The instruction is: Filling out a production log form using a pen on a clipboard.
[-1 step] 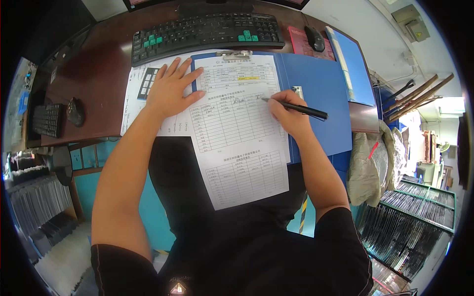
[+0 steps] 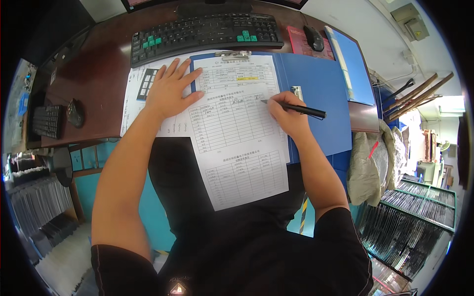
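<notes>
The form (image 2: 242, 172) lies between the two hands, mid-frame, its long axis running up and down the picture with the lower end leaning right. The right hand (image 2: 288, 114) is nearer the writing: it pinches a black pen (image 2: 311, 111) between thumb and fingers, tip at the form's upper right cells, barrel slanting slightly down toward the right of the frame. The left hand (image 2: 172, 91) is spread palm down at upper left, over loose papers (image 2: 138, 106), its thumb reaching the form's left edge; it grasps nothing.

Beneath the form is an open blue folder (image 2: 321, 98) with a metal clip (image 2: 234, 55) at its top; the form's lower part reaches past the folder, above dark trousers (image 2: 173, 172). On the brown desk (image 2: 106, 64), a keyboard (image 2: 207, 37) spans the top, with a mouse (image 2: 314, 39) on a red pad (image 2: 296, 40) to its right. Racks (image 2: 400, 227) of thin panels stand at lower right.
</notes>
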Demonstrator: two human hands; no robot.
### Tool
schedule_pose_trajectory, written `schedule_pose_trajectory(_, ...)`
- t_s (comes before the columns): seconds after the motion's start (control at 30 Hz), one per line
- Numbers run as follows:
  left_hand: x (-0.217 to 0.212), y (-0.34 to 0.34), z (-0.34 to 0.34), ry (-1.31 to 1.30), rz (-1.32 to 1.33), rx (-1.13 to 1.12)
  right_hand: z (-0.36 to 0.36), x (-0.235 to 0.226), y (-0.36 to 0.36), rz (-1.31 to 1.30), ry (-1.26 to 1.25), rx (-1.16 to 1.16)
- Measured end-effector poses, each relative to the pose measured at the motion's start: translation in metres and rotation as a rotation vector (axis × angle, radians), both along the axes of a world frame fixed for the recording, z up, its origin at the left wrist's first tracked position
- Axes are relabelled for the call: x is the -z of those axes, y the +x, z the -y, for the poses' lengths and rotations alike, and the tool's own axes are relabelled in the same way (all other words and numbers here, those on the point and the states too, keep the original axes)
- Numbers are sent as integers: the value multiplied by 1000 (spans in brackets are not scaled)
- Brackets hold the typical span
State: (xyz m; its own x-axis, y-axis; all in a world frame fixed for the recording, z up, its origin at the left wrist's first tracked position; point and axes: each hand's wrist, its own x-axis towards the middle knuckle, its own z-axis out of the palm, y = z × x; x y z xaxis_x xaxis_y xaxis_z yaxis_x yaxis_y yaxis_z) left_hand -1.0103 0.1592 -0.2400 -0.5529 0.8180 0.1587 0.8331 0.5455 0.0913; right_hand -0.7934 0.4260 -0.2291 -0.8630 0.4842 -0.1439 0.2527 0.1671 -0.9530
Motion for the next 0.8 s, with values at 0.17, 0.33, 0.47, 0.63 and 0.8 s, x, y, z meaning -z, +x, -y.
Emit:
schedule_pose_trajectory(0.17, -1, 0, 1, -49, 22, -11, 4, 1, 2, -56, 107, 24)
schedule_pose_trajectory(0.33, 1, -1, 1, -58, 7, -33, 4, -1, 2, -71, 161, -3)
schedule_pose_trajectory(0.47, 1, -1, 0, -42, 1, -16, 3, -2, 2, -51, 238, -26)
schedule_pose_trajectory(0.63, 0, 0, 0, -68, 11, -32, 4, -3, 4, -38, 264, -23)
schedule_pose_trajectory(0.8, 0, 0, -1, -44, 4, -22, 3, -5, 7, -43, 68, -60)
